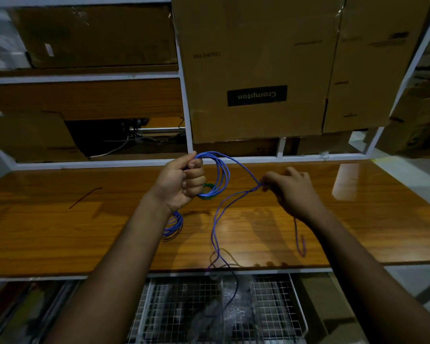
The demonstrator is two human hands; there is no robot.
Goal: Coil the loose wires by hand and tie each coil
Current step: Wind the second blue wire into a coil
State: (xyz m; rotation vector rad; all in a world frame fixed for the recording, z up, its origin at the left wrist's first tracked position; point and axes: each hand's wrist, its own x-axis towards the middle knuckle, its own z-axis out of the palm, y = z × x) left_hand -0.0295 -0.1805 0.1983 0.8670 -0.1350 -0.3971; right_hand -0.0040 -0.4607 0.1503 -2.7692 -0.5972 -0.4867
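A wooden table [60,232] lies below shelved cardboard boxes [256,70]. Above it, the left hand [181,182] grips a blue wire coil [221,175] in its fist, while the right hand [291,189] pinches the loose blue strand [233,199] just beside it. A green coil [207,192] lies behind; a red wire [85,197] rests well left.

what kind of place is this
Probably a storeroom or warehouse workbench. Big cardboard boxes, one labelled Crompton, fill a white metal rack behind a wooden bench, with a wire basket beneath. The left hand grips a blue wire coil; the right hand pinches its loose end.
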